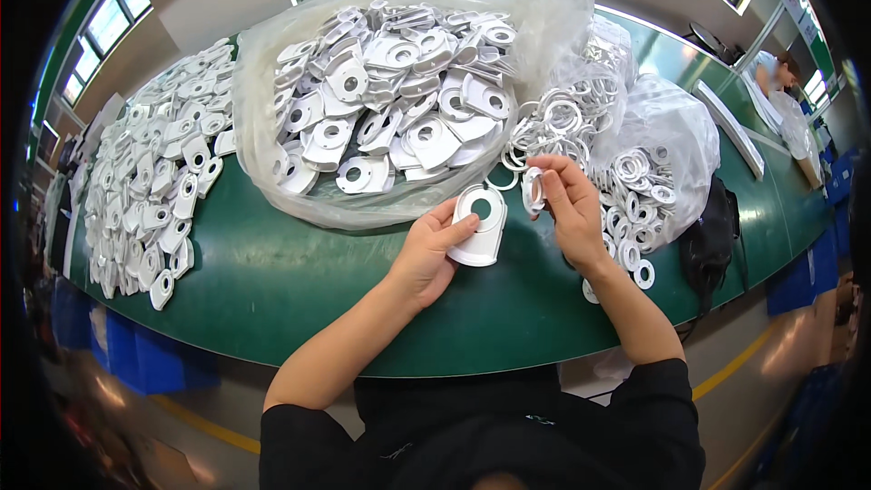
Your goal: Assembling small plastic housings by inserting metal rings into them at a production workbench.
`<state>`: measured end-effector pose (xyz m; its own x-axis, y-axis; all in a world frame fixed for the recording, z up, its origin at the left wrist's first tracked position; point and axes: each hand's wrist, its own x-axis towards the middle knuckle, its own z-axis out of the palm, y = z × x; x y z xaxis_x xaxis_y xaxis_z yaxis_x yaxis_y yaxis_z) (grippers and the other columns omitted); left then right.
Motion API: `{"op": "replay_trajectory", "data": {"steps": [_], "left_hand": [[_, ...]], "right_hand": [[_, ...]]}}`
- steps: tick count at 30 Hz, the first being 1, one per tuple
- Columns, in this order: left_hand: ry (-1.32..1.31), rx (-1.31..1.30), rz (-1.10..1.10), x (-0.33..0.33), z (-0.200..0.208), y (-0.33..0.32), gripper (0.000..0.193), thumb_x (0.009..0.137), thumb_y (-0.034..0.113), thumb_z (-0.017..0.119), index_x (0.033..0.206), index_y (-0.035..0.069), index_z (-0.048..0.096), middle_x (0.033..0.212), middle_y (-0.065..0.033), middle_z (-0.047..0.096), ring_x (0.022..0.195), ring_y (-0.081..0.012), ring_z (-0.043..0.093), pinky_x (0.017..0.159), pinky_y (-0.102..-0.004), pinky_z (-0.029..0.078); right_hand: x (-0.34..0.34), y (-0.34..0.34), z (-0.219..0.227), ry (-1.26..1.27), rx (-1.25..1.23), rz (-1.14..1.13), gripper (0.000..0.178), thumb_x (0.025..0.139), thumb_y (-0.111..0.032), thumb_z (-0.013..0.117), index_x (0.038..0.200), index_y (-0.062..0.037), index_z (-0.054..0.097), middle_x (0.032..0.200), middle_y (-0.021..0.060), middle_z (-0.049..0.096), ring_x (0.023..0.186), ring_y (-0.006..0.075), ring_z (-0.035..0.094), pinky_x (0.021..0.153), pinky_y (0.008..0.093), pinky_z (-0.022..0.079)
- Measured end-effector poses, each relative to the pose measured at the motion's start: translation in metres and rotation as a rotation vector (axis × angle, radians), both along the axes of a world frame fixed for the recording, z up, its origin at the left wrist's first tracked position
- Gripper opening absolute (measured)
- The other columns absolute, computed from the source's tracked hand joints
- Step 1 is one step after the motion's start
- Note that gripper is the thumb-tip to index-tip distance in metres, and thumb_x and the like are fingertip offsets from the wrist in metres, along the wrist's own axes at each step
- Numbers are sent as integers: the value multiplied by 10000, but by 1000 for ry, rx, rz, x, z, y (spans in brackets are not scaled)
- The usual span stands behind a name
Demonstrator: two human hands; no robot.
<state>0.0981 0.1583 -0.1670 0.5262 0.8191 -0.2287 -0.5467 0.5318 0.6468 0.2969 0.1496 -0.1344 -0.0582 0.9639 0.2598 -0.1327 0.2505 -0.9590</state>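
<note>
a black shirt [535, 431] fills six o'clock, its sleeves ending above the elbows. from seven o'clock the bare left forearm [340, 336] slants up toward one, elbow bent outward, and ends in the left grip [425, 254], which is clamped on a white plate [476, 250] just above and right of the middle of the view. its thumb lies flat across the plate's face, tip by the round hole, while the fingers curl behind; the plate's hole end points to twelve, its broad curved edge to six. from five o'clock the right forearm [640, 313] leans toward eleven, steeper than the left one. the right grip [572, 209] is closed, thumb against forefinger, pinching a small white ring [535, 191] turned nearly edge-on, near the plate at its two o'clock but apart from it. both hands are raised over the green counter [308, 308]. beyond them at eleven to twelve, a clear bag [299, 204] gapes around heaped plates [399, 53]; more plates [136, 200] spread loose at nine to ten. ring piles [562, 113] sit at one to three, and a black pouch-like thing [708, 249] rests at three.
</note>
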Motion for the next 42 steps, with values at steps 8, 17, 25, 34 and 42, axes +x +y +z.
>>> {"op": "replay_trajectory", "data": {"steps": [8,17,25,34,42], "left_hand": [[-9,-162,-100,13,12,-14,312,1005,264,423,1241,62,454,1116,-74,596,979,-182,628,830,-323,526],[228,171,-61,4,7,-12,271,996,221,438,1220,70,415,1125,-132,617,880,-219,672,578,-267,538],[121,124,-17,4,13,-8,334,971,167,482,1276,72,383,1120,-146,621,895,-214,667,566,-231,483],[128,156,-5,7,6,-10,474,928,75,519,1347,102,299,1189,-158,588,986,-216,638,643,-247,493],[166,207,45,7,9,-9,558,875,26,567,1349,117,286,1216,-143,576,1030,-212,619,711,-269,496]], "right_hand": [[-13,-4,-12,-845,496,-167,166,828,-93,647,986,-45,634,895,96,564,921,279,535,807,351,445],[24,20,2,-938,510,-637,255,847,-81,623,1089,-11,591,1034,146,582,908,261,561,787,331,449],[74,32,-4,-848,87,-580,252,846,-115,671,1040,32,604,851,73,631,699,119,575,621,274,473],[57,33,-1,-297,366,-590,103,919,-84,604,985,-9,626,994,66,643,795,77,586,764,254,519],[53,30,0,178,47,-557,213,961,-201,557,1128,-74,587,1089,29,625,843,57,550,685,199,461]]}}
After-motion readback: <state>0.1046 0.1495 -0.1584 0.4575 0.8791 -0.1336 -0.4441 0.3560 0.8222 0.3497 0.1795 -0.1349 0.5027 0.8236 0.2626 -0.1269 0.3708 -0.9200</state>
